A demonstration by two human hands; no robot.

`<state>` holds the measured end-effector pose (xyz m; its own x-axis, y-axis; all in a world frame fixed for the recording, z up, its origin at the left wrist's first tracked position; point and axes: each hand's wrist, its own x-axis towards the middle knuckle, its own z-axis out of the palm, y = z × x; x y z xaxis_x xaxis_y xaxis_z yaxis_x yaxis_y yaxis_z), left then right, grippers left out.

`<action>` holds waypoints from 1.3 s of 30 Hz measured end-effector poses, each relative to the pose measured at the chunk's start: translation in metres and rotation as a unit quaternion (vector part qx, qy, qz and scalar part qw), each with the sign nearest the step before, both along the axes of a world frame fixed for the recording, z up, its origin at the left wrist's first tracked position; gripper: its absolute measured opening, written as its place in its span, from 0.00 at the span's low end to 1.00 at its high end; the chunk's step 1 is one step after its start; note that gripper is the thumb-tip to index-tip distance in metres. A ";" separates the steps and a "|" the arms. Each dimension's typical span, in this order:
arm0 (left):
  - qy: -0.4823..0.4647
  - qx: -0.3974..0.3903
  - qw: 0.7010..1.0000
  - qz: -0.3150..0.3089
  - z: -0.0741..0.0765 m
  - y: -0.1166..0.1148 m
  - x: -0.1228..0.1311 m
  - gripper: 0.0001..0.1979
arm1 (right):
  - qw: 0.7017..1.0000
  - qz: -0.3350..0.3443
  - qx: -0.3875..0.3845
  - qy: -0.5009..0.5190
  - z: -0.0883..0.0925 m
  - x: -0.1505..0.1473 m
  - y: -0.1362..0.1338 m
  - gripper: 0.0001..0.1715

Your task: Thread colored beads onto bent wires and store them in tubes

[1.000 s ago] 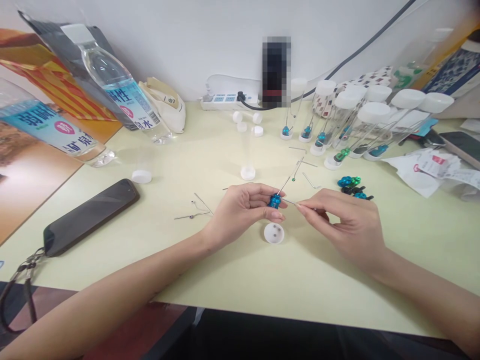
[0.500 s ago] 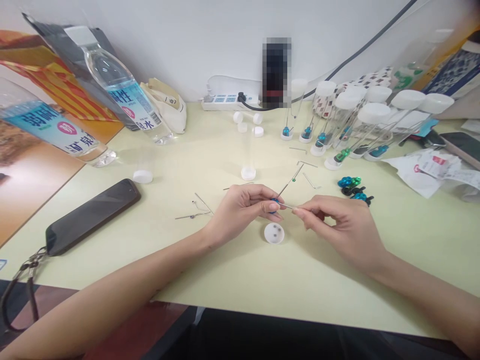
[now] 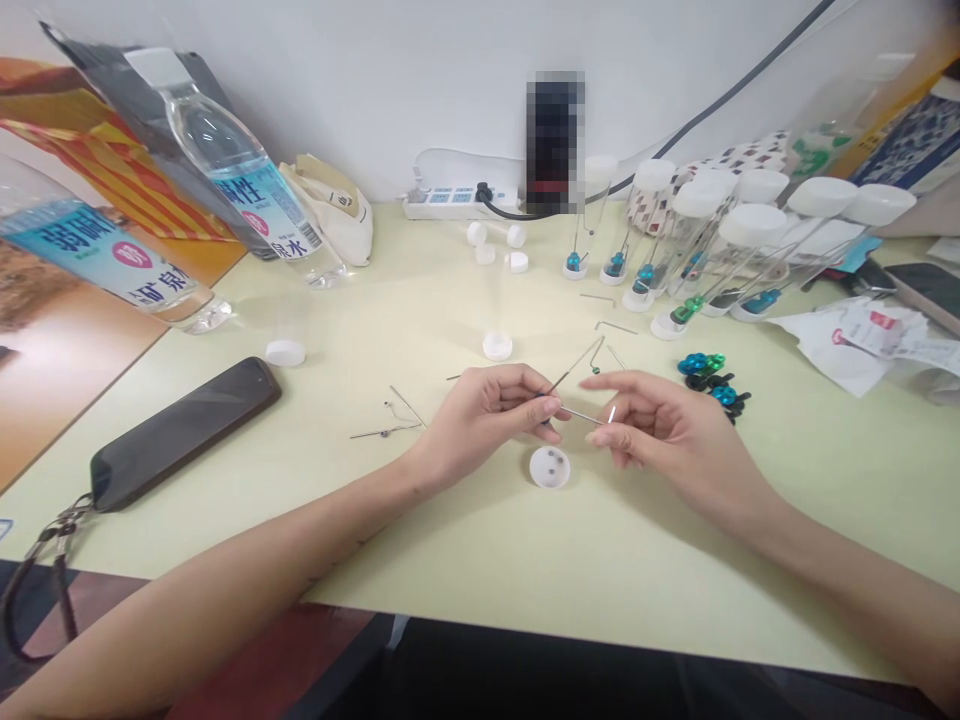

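My left hand (image 3: 502, 410) is closed on a small blue metal part (image 3: 545, 420), mostly hidden by the fingers. A thin metal rod (image 3: 574, 366) slants up from that part, with a small green bead on a bent wire (image 3: 596, 370) near its far end. An L-shaped hex key (image 3: 585, 415) reaches from the left fingertips toward my right hand (image 3: 660, 425). The right thumb and forefinger are apart around the key's short bent end; whether a finger touches it I cannot tell. Below the hands sits a white cap (image 3: 550, 482) holding several tiny dark pieces.
Several clear tubes with white caps (image 3: 752, 228) stand back right. Blue, green and black parts (image 3: 712, 378) lie near my right hand. More hex keys (image 3: 616, 327) and thin rods (image 3: 405, 405) are scattered about. A phone (image 3: 187, 430) and water bottles (image 3: 247, 190) are at left.
My right thumb and forefinger have spread apart from the hex key, baring its bent end. The bead's wire has swung lower to the right. My left hand keeps its grip.
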<state>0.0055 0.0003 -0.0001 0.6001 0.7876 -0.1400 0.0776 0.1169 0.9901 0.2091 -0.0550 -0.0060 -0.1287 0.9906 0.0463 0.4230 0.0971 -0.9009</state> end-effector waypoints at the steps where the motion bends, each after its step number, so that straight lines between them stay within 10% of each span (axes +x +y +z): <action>1: -0.009 -0.015 1.000 0.005 0.001 0.001 0.000 0.08 | 0.996 -0.012 0.074 -0.043 -0.001 0.001 0.000 0.20; 6: -0.047 -0.051 0.997 0.020 0.001 0.005 -0.002 0.08 | 0.891 -0.022 0.377 -0.251 -0.001 0.007 -0.001 0.08; 18: -0.034 -0.078 0.996 -0.008 -0.004 0.003 -0.001 0.08 | 0.840 -0.014 0.432 -0.328 0.001 0.010 -0.004 0.08; 28: -0.004 -0.014 1.000 0.017 0.001 0.000 0.000 0.10 | 0.990 -0.022 0.123 -0.065 0.008 0.000 -0.004 0.08; 33: 0.001 0.016 1.000 0.027 0.002 -0.002 0.000 0.11 | 0.995 -0.019 -0.030 0.091 0.009 -0.003 -0.004 0.12; 39: -0.020 -0.006 0.999 0.029 0.001 -0.003 0.001 0.08 | 0.998 -0.014 -0.003 0.067 0.005 -0.001 -0.003 0.11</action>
<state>0.0065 -0.0027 0.0007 0.5594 0.8192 -0.1268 0.0303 0.1326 0.9907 0.2084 -0.0585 -0.0006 -0.0931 0.9941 0.0556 0.3011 0.0813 -0.9501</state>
